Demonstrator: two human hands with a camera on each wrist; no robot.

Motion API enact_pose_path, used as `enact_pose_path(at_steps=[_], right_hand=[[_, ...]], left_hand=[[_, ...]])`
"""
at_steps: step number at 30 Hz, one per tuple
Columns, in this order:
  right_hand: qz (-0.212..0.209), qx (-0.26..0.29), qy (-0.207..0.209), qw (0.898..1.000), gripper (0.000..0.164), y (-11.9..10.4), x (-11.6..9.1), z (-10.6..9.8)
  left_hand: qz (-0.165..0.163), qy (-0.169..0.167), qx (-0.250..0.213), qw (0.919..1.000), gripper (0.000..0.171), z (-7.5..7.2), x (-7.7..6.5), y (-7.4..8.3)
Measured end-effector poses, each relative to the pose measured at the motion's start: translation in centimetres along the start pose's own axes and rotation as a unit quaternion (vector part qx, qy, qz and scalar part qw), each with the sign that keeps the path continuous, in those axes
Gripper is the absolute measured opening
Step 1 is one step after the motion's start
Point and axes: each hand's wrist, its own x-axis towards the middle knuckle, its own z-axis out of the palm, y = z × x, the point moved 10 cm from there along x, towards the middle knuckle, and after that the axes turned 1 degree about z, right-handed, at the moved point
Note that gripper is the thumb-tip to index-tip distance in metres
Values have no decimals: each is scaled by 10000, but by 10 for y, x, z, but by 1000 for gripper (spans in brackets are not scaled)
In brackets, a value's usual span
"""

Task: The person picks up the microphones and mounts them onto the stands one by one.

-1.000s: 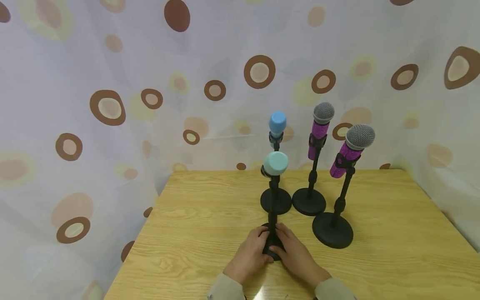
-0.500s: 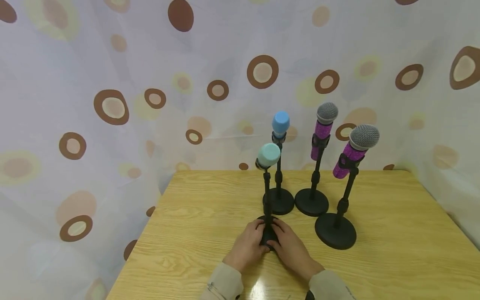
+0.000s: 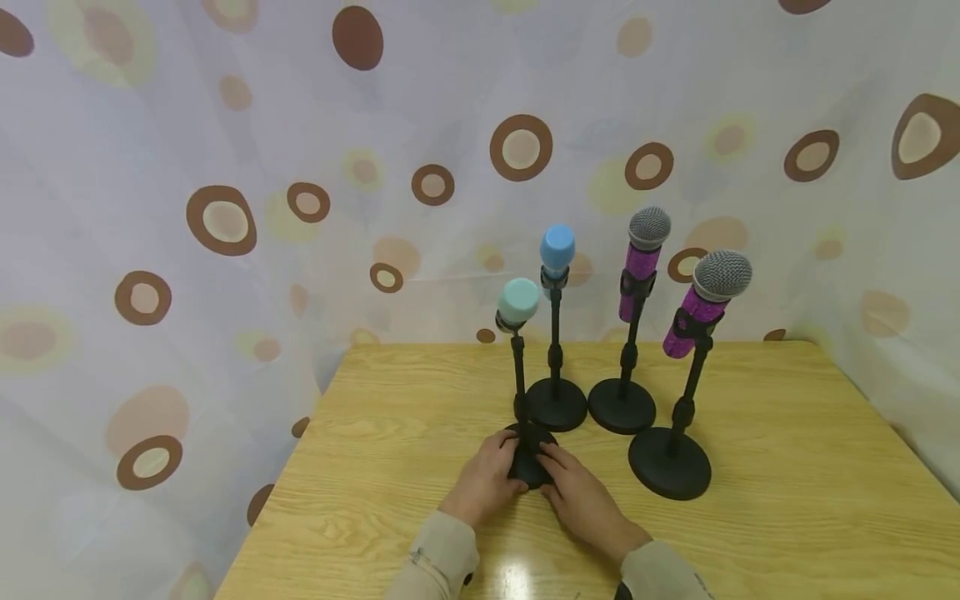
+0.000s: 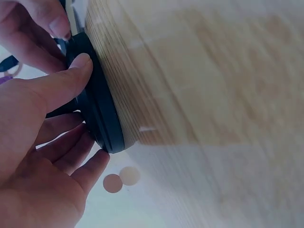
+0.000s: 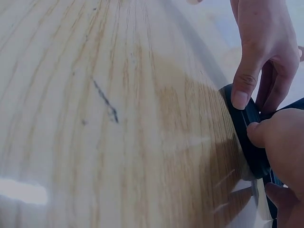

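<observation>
A microphone with a mint-green cap (image 3: 519, 301) sits in a black desktop microphone stand (image 3: 520, 367), left of the other stands in the head view. On either side of its round base (image 3: 531, 473), my left hand (image 3: 482, 482) and right hand (image 3: 587, 505) grip the edge. In the left wrist view, the left thumb (image 4: 66, 85) lies over the base (image 4: 105, 114) while the fingers reach round its rim. The right wrist view has the right hand (image 5: 287, 142) with its thumb on the near edge of that base (image 5: 244, 130). The base appears to rest on the tabletop.
Behind the held stand is one with a blue-capped microphone (image 3: 557, 250). Two stands with purple, silver-headed microphones (image 3: 640, 262) (image 3: 699, 307) stand to the right. All are on a wooden table (image 3: 390, 467), with a patterned curtain (image 3: 420, 100) behind and at the sides.
Both hands have moved the mint-capped microphone's stand leftward and a little farther back on the table, out from in front of the blue-capped one. The other stands have stayed put.
</observation>
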Motion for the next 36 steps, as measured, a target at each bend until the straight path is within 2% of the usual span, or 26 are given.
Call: enact_pose_path(at_steps=[8,13,19,24,31,33,36], right_hand=[[-49,261,-74,9996,37,-2,-5,-4],[264,506,-71,9983,36,8,-8,-9],[599,427,-11,9973,39,26,-12,-19],[653,280,314,9970,40,38,-17,-35],[579,155,825,9948,43,42,-30,-68],[573,167,899,9942,45,43,-36,-77],[588,240,977,9932,47,46,-46,-88]], left_hand=[[-201,-187,-39,9996,63,0,2,-16],[-251,-222,-93,9994,62,-3,4,-25],[-351,-243,-48,9991,61,-3,6,-36],[-346,-114,168,9992,62,-5,7,-44],[-364,118,485,9981,63,-11,7,-51],[-306,261,653,9971,62,-13,6,-49],[-169,643,994,9928,57,-18,2,-45]])
